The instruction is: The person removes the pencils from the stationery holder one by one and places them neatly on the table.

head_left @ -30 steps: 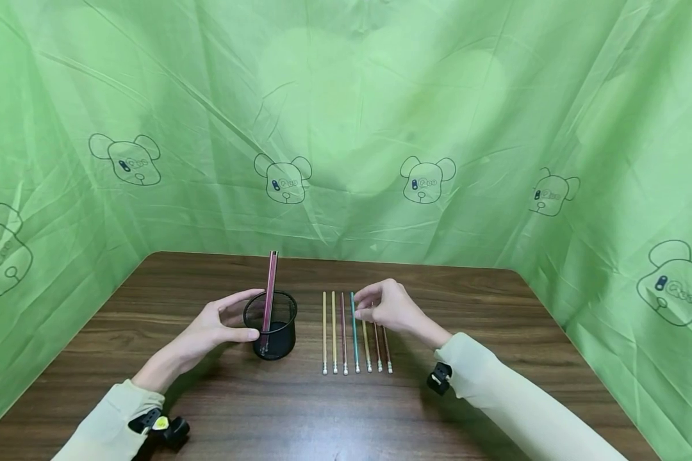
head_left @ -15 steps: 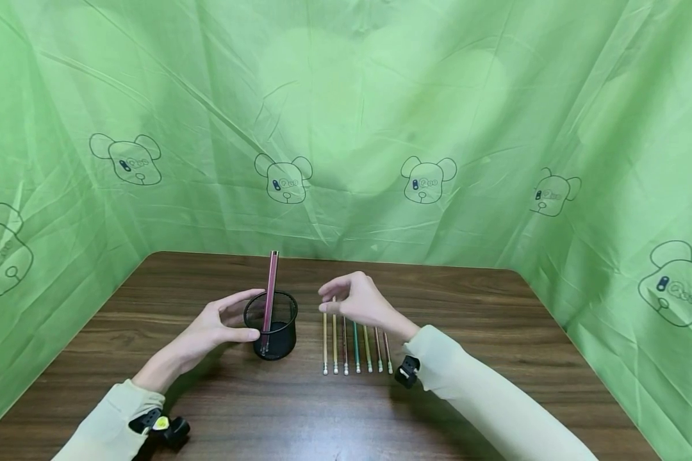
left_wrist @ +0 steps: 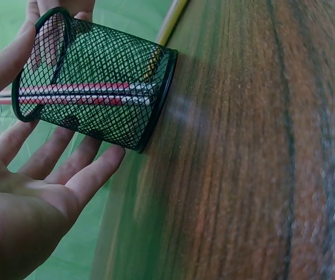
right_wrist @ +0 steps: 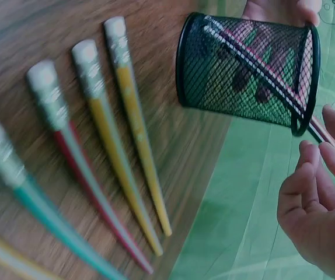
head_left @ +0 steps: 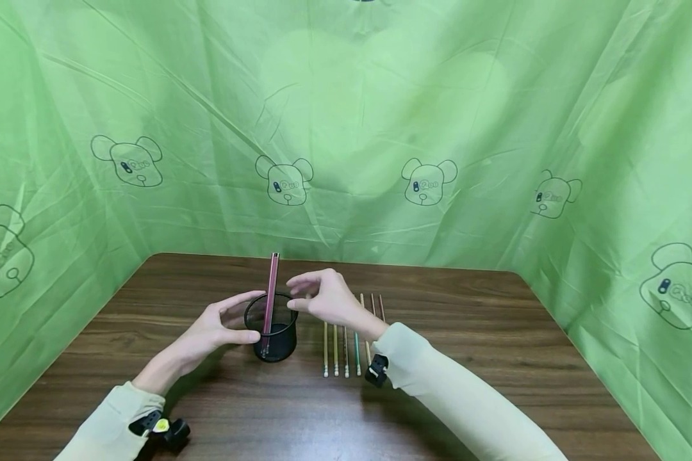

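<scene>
A black mesh pencil cup (head_left: 278, 346) stands upright on the table. My left hand (head_left: 210, 330) holds it from the left, thumb at the near rim and fingers along the far side. Red-and-black striped pencils (head_left: 270, 288) lean inside the cup, rising above the rim. My right hand (head_left: 329, 299) hovers by the cup's right rim, thumb and fingers apart with nothing between them. Below and right of it lies a row of pencils with white erasers toward me: yellow pencils (right_wrist: 135, 116), a red pencil (right_wrist: 91, 181) and a teal pencil (right_wrist: 56, 224). My right forearm partly hides the row.
The brown wooden table (head_left: 254, 410) ends at a green cloth backdrop (head_left: 346, 96) printed with bear heads. A black strapped camera sits on each wrist, the left wrist camera (head_left: 175, 434) low over the table.
My right hand has moved left from above the teal pencil, across the pencil row, to the cup's rim. The left hand and the cup have stayed put.
</scene>
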`<move>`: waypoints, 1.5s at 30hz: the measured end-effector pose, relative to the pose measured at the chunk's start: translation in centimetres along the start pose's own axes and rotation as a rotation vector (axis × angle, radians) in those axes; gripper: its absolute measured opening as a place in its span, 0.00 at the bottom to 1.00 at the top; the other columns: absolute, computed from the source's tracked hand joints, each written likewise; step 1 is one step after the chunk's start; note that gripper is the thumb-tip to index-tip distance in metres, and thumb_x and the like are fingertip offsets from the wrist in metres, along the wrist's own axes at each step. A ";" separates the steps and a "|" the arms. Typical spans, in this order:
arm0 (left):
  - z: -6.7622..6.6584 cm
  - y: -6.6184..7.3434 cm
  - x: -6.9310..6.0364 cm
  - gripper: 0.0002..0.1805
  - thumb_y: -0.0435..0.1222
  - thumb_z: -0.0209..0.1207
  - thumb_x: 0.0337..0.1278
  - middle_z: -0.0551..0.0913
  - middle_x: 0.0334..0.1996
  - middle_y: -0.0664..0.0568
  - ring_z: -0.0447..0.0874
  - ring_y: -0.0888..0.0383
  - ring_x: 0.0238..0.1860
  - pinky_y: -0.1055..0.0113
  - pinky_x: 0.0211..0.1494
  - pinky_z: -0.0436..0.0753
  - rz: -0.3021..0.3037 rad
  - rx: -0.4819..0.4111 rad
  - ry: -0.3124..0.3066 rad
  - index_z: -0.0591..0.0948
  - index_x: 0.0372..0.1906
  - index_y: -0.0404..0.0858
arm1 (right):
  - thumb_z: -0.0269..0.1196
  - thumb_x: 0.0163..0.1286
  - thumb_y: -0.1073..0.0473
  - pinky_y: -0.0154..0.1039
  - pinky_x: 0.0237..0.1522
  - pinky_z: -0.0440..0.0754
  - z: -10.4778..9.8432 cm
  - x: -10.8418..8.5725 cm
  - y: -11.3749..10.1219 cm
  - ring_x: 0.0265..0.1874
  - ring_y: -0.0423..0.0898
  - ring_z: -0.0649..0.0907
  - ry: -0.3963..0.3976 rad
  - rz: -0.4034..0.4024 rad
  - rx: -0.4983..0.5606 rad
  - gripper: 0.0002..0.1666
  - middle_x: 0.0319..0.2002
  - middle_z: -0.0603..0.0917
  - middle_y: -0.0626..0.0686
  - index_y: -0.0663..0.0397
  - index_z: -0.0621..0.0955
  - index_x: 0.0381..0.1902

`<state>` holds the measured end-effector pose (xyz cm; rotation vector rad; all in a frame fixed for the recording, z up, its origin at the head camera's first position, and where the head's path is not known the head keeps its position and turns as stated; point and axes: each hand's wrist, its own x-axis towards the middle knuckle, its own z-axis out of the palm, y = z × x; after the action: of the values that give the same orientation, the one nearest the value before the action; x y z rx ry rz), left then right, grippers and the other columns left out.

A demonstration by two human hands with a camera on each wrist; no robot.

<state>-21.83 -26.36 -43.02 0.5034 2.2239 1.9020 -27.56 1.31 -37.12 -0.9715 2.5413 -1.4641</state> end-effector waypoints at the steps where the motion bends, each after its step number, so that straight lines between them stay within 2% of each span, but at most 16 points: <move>1: 0.0 0.0 0.0 0.40 0.27 0.69 0.64 0.74 0.73 0.41 0.70 0.38 0.72 0.60 0.62 0.77 0.000 0.001 -0.001 0.69 0.80 0.43 | 0.77 0.64 0.61 0.35 0.33 0.80 0.2 0.1 -0.1 0.34 0.39 0.86 0.001 -0.003 0.000 0.19 0.43 0.92 0.50 0.50 0.90 0.54; 7: 0.0 -0.1 0.0 0.40 0.27 0.69 0.64 0.74 0.72 0.41 0.72 0.39 0.72 0.60 0.62 0.77 0.005 0.002 0.001 0.69 0.80 0.43 | 0.77 0.65 0.61 0.35 0.38 0.82 1.3 0.8 -0.4 0.36 0.37 0.85 0.017 -0.001 0.011 0.19 0.46 0.92 0.49 0.52 0.90 0.54; 13: 0.0 -0.1 -0.1 0.40 0.27 0.69 0.64 0.75 0.72 0.40 0.74 0.40 0.70 0.60 0.61 0.78 0.004 0.000 0.003 0.69 0.80 0.43 | 0.77 0.64 0.61 0.34 0.36 0.82 2.1 1.5 -0.3 0.33 0.38 0.86 0.032 0.011 0.015 0.19 0.48 0.91 0.48 0.49 0.91 0.53; 19: 0.0 -0.1 -0.2 0.43 0.28 0.71 0.62 0.73 0.73 0.39 0.77 0.47 0.68 0.61 0.60 0.79 -0.014 -0.016 0.018 0.67 0.80 0.42 | 0.78 0.64 0.63 0.33 0.37 0.82 2.7 2.1 -0.4 0.32 0.39 0.87 0.019 -0.018 0.032 0.20 0.48 0.91 0.49 0.51 0.90 0.54; 22: 0.0 -0.1 -0.2 0.44 0.30 0.72 0.61 0.73 0.73 0.38 0.77 0.48 0.68 0.62 0.60 0.80 -0.020 -0.021 0.023 0.66 0.81 0.39 | 0.78 0.63 0.64 0.33 0.38 0.83 3.0 2.3 -0.5 0.33 0.41 0.88 0.018 -0.021 0.052 0.21 0.48 0.91 0.49 0.50 0.90 0.54; 28: 0.2 -0.1 -0.1 0.44 0.31 0.72 0.62 0.72 0.73 0.35 0.76 0.43 0.68 0.63 0.59 0.80 0.001 -0.022 0.014 0.65 0.80 0.36 | 0.78 0.61 0.67 0.34 0.37 0.83 3.4 2.5 -0.3 0.32 0.42 0.88 0.047 -0.011 0.080 0.21 0.46 0.92 0.50 0.50 0.91 0.52; 36: 0.2 0.0 0.0 0.43 0.29 0.71 0.62 0.70 0.75 0.37 0.74 0.42 0.70 0.61 0.61 0.79 -0.011 -0.027 0.008 0.66 0.80 0.39 | 0.80 0.58 0.69 0.35 0.38 0.82 3.1 2.6 -0.4 0.33 0.39 0.85 0.138 -0.028 0.052 0.20 0.40 0.91 0.47 0.50 0.91 0.48; 40: 0.0 0.0 0.0 0.41 0.28 0.70 0.63 0.69 0.76 0.40 0.71 0.40 0.72 0.60 0.62 0.78 -0.006 -0.023 0.003 0.68 0.80 0.41 | 0.80 0.58 0.68 0.34 0.39 0.82 3.3 2.6 -0.2 0.33 0.37 0.85 0.137 -0.033 0.025 0.19 0.38 0.90 0.45 0.49 0.91 0.47; 45: 0.0 -0.1 0.0 0.42 0.28 0.70 0.63 0.71 0.75 0.38 0.76 0.46 0.69 0.61 0.61 0.79 0.000 -0.023 0.002 0.67 0.80 0.41 | 0.80 0.58 0.67 0.33 0.41 0.82 3.8 2.3 0.2 0.35 0.35 0.86 0.142 -0.016 0.013 0.18 0.38 0.91 0.44 0.47 0.91 0.46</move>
<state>-21.85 -26.34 -43.13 0.4976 2.2010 1.9262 -28.22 -2.78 -38.82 -0.9201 2.6221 -1.6063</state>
